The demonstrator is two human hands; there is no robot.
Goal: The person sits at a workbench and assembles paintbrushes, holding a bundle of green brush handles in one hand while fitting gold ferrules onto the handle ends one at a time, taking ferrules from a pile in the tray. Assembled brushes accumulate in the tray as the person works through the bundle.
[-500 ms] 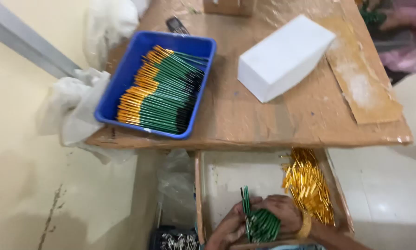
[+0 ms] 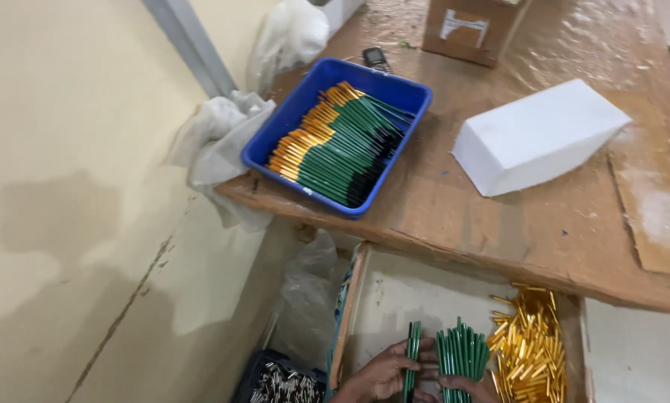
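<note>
At the bottom of the head view both my hands work inside an open drawer [image 2: 424,287] under the wooden table [image 2: 499,216]. My left hand [image 2: 379,373] pinches a thin bunch of green pen barrels [image 2: 412,351], held upright. My right hand [image 2: 462,388] grips a thicker bundle of green barrels [image 2: 462,351] beside it. A heap of gold pen caps [image 2: 533,347] lies in the drawer just right of my right hand. On the table stands a blue tray [image 2: 402,93] filled with rows of assembled green pens [image 2: 342,145] with gold ends.
A white box [image 2: 536,138] lies on the table right of the tray. A cardboard box [image 2: 473,26] and a small phone [image 2: 376,57] sit at the back. White cloth [image 2: 215,138] hangs off the table's left edge. A dark bin of metal parts [image 2: 282,384] stands on the floor.
The single bundle held between both hands is now split: a thin bunch in my left hand, the thicker one in my right. The camera view has shifted left and closer.
</note>
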